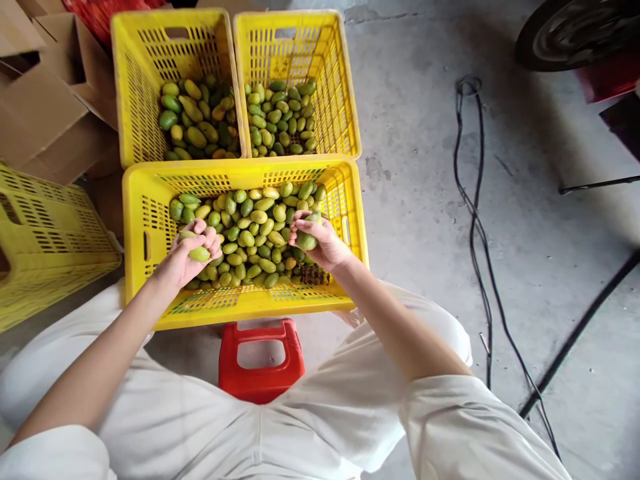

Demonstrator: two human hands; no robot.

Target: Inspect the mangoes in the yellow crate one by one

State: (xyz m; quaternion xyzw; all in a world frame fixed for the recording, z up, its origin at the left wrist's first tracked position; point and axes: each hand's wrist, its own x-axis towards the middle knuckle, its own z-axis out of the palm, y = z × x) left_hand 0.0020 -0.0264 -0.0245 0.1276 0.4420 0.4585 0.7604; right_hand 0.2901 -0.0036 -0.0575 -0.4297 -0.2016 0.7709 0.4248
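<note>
Head view: both hands over the near yellow crate point(250, 308), well apart. Left hand point(186, 261) curled around a yellow-green fruit point(199, 254), thumb against it; more green shows by the fingers, cannot tell if a second piece. Right hand point(327, 243) also curled, fingers closed on a green fruit point(306, 241), more green visible above the thumb. Loose fruit point(257, 230), green to yellow, lies heaped in the crate below. Far-left crate point(143, 113) and far-right crate point(345, 100) stand side by side along its far edge, each holding similar fruit. Red stool point(250, 385) at the near side, between the knees. Cardboard point(43, 123) at upper left; black cable point(481, 230) on concrete, right.
</note>
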